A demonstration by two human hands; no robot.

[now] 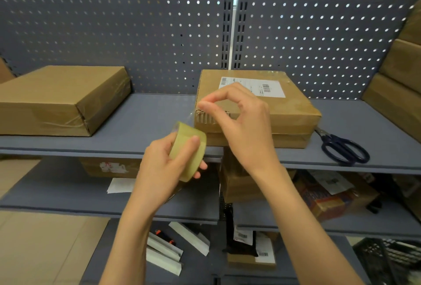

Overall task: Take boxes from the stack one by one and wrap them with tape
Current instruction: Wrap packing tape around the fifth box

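Observation:
My left hand point(164, 166) grips a roll of clear yellowish tape point(189, 148) in front of the shelf edge. My right hand point(241, 120) pinches the free end of the tape just above the roll, at the near left corner of a flat cardboard box point(291, 111). A short clear strip stretches from the roll up to my fingertips. That box bears a white shipping label point(271, 86) and lies on top of another flat box point(289, 141) on the grey shelf point(148, 116).
A taped cardboard box point(57, 100) lies at the shelf's left. Dark-handled scissors point(344, 148) lie right of the two boxes. A stack of boxes point(401, 72) rises at the far right. Lower shelves hold parcels and envelopes. A perforated panel backs the shelf.

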